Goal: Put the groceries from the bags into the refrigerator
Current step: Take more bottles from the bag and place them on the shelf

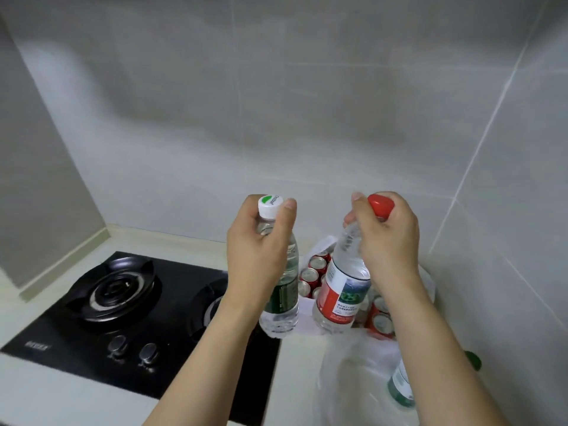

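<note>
The fingers (284,210) of the left hand (256,250) curl round the neck of a clear plastic bottle (281,290) with a ribbed white cap and dark green label, holding it upright in the air. The right hand (388,241) wraps its fingers (358,207) round the neck of a second clear bottle (341,290), smooth red cap on top, red and white label below, tilted slightly with its base toward 7 o'clock. Both bottles hang above a thin translucent plastic bag (353,379) lying crumpled on the pale surface (304,358). At 12 o'clock of the bag's near folds, red cans (310,272) with silver tops stand packed together. At 5 o'clock, inside the bag, lies another green-labelled bottle (401,385). At 9 o'clock sits a glossy black gas hob (76,327) with round burners and two knobs.
</note>
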`<action>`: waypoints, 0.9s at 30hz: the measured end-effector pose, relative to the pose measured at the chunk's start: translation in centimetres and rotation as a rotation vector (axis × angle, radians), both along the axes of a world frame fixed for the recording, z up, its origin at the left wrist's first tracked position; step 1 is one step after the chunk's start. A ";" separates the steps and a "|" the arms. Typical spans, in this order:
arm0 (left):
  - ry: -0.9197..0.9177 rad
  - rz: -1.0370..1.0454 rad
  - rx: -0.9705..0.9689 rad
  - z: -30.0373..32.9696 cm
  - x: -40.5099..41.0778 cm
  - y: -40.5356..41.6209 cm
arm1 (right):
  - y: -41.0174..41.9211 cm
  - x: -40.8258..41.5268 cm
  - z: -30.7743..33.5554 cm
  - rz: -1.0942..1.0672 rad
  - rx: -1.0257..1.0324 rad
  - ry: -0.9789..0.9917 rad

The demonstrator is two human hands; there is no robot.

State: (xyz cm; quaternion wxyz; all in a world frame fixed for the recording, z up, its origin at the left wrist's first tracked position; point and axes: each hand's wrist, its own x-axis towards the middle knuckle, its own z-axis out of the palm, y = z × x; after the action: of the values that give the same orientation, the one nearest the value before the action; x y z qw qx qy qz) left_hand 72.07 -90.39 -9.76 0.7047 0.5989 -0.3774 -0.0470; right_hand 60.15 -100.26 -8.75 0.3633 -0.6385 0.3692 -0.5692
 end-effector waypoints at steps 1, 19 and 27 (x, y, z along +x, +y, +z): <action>0.002 0.025 0.005 0.1 0.1 0.3 | -0.1 0.4 0.1 0.025 -0.010 0.008; -0.095 0.564 0.067 -0.8 6.1 15.8 | 11.0 12.7 -0.3 0.668 -0.054 0.058; -0.134 0.783 0.084 -0.1 9.0 28.3 | 22.5 18.6 0.3 0.918 -0.068 0.020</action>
State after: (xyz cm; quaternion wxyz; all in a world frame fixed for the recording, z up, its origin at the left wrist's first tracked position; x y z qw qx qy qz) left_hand 81.06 -62.11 -9.87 0.6182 0.7274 -0.1632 0.2491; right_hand 78.74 -77.72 -8.43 0.5530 -0.7530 0.0328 -0.3551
